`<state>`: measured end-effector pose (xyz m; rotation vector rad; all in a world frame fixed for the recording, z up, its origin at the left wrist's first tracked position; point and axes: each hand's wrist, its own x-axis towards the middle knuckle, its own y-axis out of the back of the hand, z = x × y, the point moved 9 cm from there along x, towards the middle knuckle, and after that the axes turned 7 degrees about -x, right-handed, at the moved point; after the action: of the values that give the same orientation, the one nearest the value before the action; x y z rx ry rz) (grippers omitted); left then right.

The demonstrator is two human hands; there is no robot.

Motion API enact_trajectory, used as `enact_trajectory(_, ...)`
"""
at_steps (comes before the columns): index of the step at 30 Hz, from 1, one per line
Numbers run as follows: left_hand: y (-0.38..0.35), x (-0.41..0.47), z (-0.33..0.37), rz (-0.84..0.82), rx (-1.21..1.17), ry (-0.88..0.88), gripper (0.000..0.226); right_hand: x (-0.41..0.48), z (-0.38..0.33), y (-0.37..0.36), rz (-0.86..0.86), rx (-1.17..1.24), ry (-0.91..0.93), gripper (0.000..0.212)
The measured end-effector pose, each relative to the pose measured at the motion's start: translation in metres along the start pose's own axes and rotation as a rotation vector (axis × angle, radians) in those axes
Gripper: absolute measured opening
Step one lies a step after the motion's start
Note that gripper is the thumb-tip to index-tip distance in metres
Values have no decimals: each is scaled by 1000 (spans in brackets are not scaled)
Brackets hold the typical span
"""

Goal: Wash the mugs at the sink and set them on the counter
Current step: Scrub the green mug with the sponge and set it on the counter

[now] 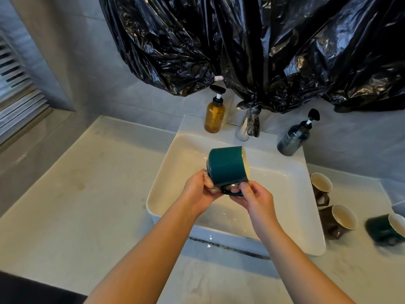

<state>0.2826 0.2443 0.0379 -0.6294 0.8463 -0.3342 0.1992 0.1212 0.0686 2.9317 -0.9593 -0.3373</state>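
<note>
A dark green mug (226, 165) with a cream inside lies on its side in the air over the white rectangular sink (173, 150), its mouth facing right. My right hand (252, 197) grips its handle from below. My left hand (198, 190) holds a small pale sponge or cloth (209, 183) against the mug's base. Two brown mugs (321, 187) (338, 219) and another green mug (385, 229) lie tilted on the counter (87, 194) to the right of the sink.
A chrome faucet (248, 123) stands behind the basin between an amber pump bottle (214, 113) and a dark blue pump bottle (294, 137). Black plastic sheeting (252, 44) hangs on the wall above. A window with blinds (15, 84) is at the left.
</note>
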Motion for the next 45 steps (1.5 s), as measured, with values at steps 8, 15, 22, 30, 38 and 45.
enact_trajectory(8, 13, 0, 8, 92, -66, -2, 32, 2, -7, 6, 100, -354, 207, 18)
enact_trajectory(15, 25, -3, 18, 157, -93, -60, 34, -6, -9, 6, 15, -565, 256, 18)
enact_trajectory(22, 18, -12, 37, 150, 188, -195, 31, -16, 15, 0, -94, -229, 21, 19)
enact_trajectory(30, -5, -16, 22, -10, 381, -306, 33, -22, 34, -10, 8, 174, -192, 25)
enact_trajectory(38, -26, -29, 25, -115, 684, -597, 45, -18, 31, -20, 55, 428, -268, 26)
enact_trajectory(45, -21, -27, 31, -90, 980, -816, 33, -19, 28, -31, 2, 687, -379, 29)
